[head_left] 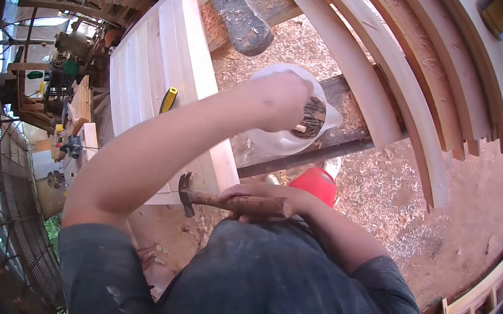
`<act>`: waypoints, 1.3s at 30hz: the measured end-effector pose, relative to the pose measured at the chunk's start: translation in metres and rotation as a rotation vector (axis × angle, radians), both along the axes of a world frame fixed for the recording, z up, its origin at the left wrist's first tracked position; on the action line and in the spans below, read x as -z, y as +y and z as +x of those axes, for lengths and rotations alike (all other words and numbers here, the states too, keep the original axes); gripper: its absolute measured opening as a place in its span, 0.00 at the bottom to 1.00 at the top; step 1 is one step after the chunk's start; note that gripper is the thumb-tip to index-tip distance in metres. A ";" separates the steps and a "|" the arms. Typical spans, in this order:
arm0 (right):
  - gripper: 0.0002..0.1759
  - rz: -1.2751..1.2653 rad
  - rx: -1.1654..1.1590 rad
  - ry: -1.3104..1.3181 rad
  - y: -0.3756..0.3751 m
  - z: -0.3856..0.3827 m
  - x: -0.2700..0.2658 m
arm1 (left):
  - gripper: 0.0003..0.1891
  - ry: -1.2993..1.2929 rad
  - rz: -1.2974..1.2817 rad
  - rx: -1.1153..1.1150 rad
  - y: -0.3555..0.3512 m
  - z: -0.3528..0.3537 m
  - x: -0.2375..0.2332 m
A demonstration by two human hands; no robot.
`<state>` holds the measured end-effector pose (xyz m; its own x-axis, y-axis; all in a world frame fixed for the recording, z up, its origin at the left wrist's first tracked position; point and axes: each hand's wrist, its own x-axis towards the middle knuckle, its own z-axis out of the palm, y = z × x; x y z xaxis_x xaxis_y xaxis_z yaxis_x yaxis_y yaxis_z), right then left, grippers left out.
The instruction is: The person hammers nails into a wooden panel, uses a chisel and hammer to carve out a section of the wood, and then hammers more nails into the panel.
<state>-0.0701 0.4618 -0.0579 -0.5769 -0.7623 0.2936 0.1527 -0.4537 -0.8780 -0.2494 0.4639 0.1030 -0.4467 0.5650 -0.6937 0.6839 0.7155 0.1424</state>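
My left hand (281, 100) reaches over the mouth of a white plastic container (279, 143). Its fingers are hidden from view. Beside that hand, a heap of thin nails (314, 117) shows inside the container, with a small pale wood piece among them. Close to my belly, my right hand (241, 198) is closed around the wooden handle of a hammer (258, 206), whose metal head points left. Left of the container lies a pale wooden panel (143, 60) made of joined boards, and a yellow-and-black tool (169, 100) rests on it.
A dark, bottle-shaped object dusted with shavings (238, 18) lies beyond the panel. Long curved wooden pieces (369, 33) fan out at the upper right. Something red (314, 185) is below the container. Wood shavings (380, 193) cover the ground, and a slatted wooden frame (481, 295) stands lower right.
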 end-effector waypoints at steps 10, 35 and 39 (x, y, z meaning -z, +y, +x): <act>0.32 0.025 -0.203 -0.455 -0.031 0.053 -0.018 | 0.11 -0.427 1.079 -0.773 -0.219 0.034 -0.058; 0.18 0.881 0.949 -0.465 -0.229 0.197 -0.151 | 0.10 0.276 1.014 -0.706 -0.458 0.134 0.128; 0.17 0.971 0.996 -0.412 -0.240 0.201 -0.149 | 0.09 0.345 1.016 -0.698 -0.455 0.137 0.128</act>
